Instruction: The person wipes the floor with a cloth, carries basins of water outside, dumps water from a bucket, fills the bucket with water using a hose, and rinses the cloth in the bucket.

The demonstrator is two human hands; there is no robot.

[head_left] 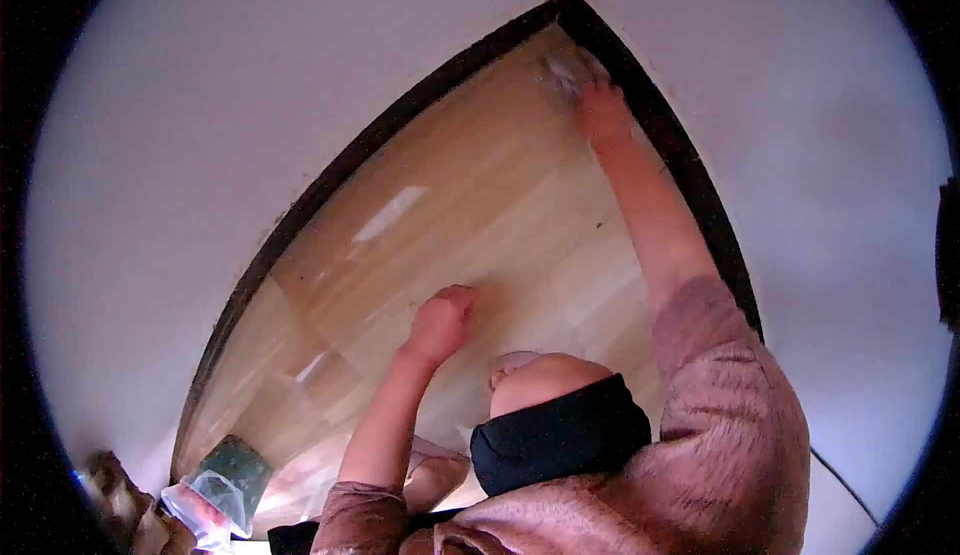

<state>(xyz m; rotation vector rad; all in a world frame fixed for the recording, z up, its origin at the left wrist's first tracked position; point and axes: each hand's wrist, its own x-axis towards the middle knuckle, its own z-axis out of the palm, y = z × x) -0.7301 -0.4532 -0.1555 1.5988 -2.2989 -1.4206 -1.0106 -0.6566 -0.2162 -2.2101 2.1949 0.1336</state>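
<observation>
My right hand reaches far up into the corner of the wood-look floor, beside the dark baseboard. Under its fingers is a pale grey cloth, pressed to the floor and slightly blurred. My left hand is curled into a fist nearer my body, low over the floor or resting on it; I cannot tell which. Nothing shows in that fist, and its fingertips are hidden. A small dark speck lies on the boards between the two hands.
White walls meet at the corner behind the baseboard. A bent knee is close to my left hand. At lower left stand a dark green box, a clear plastic bag and a brown crumpled item. A thin cable runs at lower right.
</observation>
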